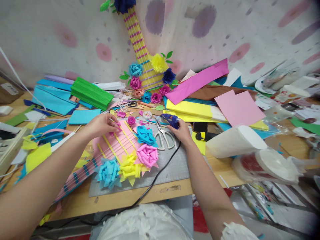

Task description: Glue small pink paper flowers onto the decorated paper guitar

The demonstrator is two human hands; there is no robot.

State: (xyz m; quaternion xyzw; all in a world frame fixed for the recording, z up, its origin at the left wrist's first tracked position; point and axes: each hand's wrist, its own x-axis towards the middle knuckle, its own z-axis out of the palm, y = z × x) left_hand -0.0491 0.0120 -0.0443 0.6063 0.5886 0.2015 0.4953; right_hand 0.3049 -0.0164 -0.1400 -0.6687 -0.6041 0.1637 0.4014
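Observation:
My left hand [106, 126] is closed in a pinch above the pink paper guitar [122, 140], at the edge of its body. A small magenta paper piece shows at the fingertips; its exact shape is too small to tell. My right hand [182, 131] grips a blue hot glue gun [171, 120], whose black cord runs down over the table edge. Large crepe-paper flowers sit along the guitar's near side: a blue flower [146, 135], a pink flower [147, 155], a yellow flower [130, 166] and another blue flower [108, 174]. Scissors [163, 135] lie between guitar and right hand.
A grey cutting mat [172, 170] lies beneath the guitar. Against the back curtain leans a yellow flowered guitar [142, 53]. Green crepe paper [91, 93] and magenta paper [197, 81] are piled behind. To the right are a white roll [235, 141] and a lidded cup [270, 165].

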